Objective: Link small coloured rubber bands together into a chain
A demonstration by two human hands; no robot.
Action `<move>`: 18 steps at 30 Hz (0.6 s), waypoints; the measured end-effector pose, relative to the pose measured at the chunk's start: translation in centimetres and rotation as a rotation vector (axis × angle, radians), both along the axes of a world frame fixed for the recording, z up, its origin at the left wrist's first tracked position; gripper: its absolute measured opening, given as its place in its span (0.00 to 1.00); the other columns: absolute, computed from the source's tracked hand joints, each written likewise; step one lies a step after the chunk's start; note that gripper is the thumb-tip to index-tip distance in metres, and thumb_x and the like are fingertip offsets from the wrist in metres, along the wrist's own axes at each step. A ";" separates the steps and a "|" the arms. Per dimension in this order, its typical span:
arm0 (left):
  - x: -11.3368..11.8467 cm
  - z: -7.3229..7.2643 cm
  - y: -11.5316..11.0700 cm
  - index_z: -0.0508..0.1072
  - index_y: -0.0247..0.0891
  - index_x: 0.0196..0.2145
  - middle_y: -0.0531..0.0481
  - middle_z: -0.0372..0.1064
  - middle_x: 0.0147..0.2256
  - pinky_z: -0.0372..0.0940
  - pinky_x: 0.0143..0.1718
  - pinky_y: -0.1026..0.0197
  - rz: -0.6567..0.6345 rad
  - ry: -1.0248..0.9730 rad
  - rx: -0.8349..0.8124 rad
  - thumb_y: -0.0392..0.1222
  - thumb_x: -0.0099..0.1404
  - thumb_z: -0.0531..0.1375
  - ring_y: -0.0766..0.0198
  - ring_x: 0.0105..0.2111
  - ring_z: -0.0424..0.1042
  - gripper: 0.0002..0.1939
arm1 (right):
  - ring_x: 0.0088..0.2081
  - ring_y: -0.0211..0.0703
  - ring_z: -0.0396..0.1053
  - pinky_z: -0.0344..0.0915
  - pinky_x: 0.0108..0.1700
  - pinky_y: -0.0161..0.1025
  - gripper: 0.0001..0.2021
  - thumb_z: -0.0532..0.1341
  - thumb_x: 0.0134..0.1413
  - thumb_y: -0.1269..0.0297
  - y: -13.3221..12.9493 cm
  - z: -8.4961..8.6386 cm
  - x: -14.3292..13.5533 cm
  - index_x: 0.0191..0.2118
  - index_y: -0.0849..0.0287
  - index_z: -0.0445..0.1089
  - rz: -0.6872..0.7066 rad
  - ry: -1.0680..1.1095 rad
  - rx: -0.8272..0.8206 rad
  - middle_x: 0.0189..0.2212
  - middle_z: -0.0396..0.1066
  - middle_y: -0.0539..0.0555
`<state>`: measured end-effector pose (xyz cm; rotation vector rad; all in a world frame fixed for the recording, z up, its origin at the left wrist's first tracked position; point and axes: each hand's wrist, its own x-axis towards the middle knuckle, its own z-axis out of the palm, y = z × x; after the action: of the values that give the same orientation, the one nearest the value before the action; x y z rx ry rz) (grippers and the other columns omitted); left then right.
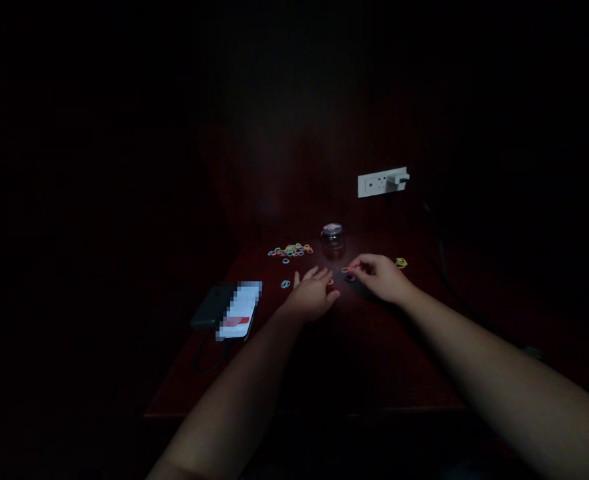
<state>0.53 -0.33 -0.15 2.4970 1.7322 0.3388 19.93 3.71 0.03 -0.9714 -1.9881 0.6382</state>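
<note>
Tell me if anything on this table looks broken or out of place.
Nothing looks broken, as far as the dim light shows. One light-blue band lies alone just in front of the multicolored pile, perhaps a stray. The phone also looks odd: blocky squares blur its screen.

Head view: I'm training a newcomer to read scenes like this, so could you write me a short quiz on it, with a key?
1. Which hand pinches the pinkish band?
2. True or false: as seen in the picture, the multicoloured pile of bands lies left of the clear jar.
3. The left hand is: a) clenched in a fist; b) spread, palm down; c) wrapped around a phone.

Key: 1. The right hand. 2. True. 3. b.
</note>
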 end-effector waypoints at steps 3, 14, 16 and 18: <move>0.8 -0.5 -0.4 0.47 0.39 0.63 0.44 0.38 0.64 0.31 0.58 0.33 -0.003 0.083 -0.090 0.64 0.61 0.43 0.46 0.64 0.32 0.38 | 0.26 0.39 0.67 0.61 0.28 0.34 0.12 0.57 0.52 0.58 0.0 0.0 0.0 0.34 0.61 0.72 0.001 0.002 -0.003 0.26 0.73 0.54; 1.1 -1.2 -0.5 0.46 0.39 0.63 0.42 0.31 0.65 0.28 0.57 0.32 0.018 0.079 -0.080 0.70 0.57 0.38 0.43 0.64 0.27 0.44 | 0.26 0.38 0.66 0.61 0.28 0.34 0.11 0.57 0.52 0.59 -0.1 0.1 0.0 0.34 0.61 0.72 0.002 -0.013 0.019 0.26 0.72 0.54; 1.0 -1.3 -0.5 0.46 0.38 0.63 0.39 0.32 0.64 0.29 0.57 0.32 0.031 0.073 -0.097 0.71 0.56 0.39 0.42 0.64 0.27 0.46 | 0.26 0.38 0.66 0.61 0.28 0.34 0.11 0.58 0.52 0.59 -0.2 0.2 -0.1 0.34 0.61 0.72 0.006 -0.004 0.013 0.26 0.72 0.54; 1.0 -1.4 -0.4 0.46 0.37 0.63 0.38 0.34 0.64 0.29 0.57 0.32 0.030 0.075 -0.113 0.72 0.56 0.40 0.43 0.64 0.27 0.47 | 0.26 0.38 0.66 0.61 0.28 0.34 0.11 0.57 0.52 0.59 -0.2 0.2 -0.1 0.34 0.62 0.72 0.005 0.001 0.012 0.26 0.72 0.54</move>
<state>1.56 -0.76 -1.57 2.4361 1.7650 0.1460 19.83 3.47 0.27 -0.9592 -1.9921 0.6291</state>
